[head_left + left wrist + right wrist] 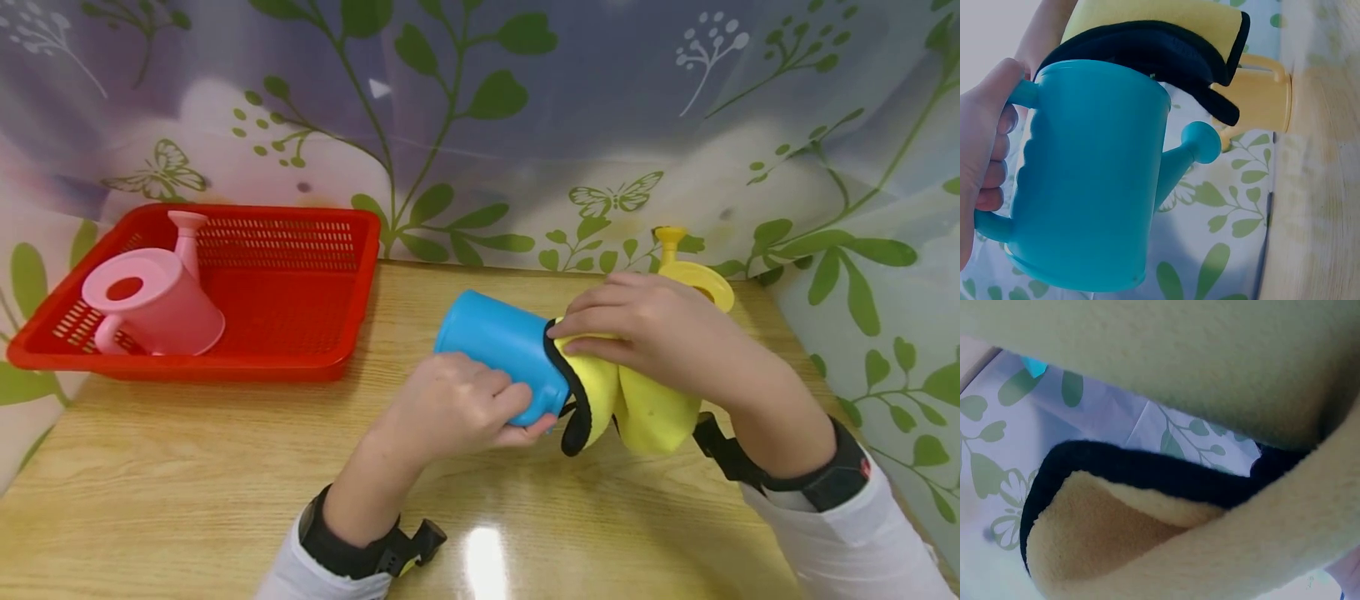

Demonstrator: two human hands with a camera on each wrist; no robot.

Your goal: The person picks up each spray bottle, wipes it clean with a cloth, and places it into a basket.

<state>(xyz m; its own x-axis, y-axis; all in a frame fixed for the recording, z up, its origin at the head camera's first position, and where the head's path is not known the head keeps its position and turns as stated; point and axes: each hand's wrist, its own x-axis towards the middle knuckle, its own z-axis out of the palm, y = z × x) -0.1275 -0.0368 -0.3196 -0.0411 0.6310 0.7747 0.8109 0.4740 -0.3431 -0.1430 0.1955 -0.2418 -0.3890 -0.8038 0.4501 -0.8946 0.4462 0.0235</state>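
Note:
A blue watering can (pixel 491 337) is tilted on its side above the table, its top facing right. My left hand (pixel 457 404) grips its handle, with fingers curled through the loop in the left wrist view. A yellow cloth with black edging (pixel 660 408) covers the can's top end, and my right hand (pixel 645 329) holds it there from above. In the left wrist view the can's spout (pixel 1200 144) points away from the hand. Folds of the cloth (pixel 1147 356) fill most of the right wrist view, hiding the right fingertips.
At the back left, a red basket (pixel 300 367) holds a pink watering can (pixel 180 308). A yellow watering can (pixel 712 283) stands at the back right, partly behind the right hand. A leaf-patterned sheet (pixel 480 150) rises behind the wooden table (pixel 210 475).

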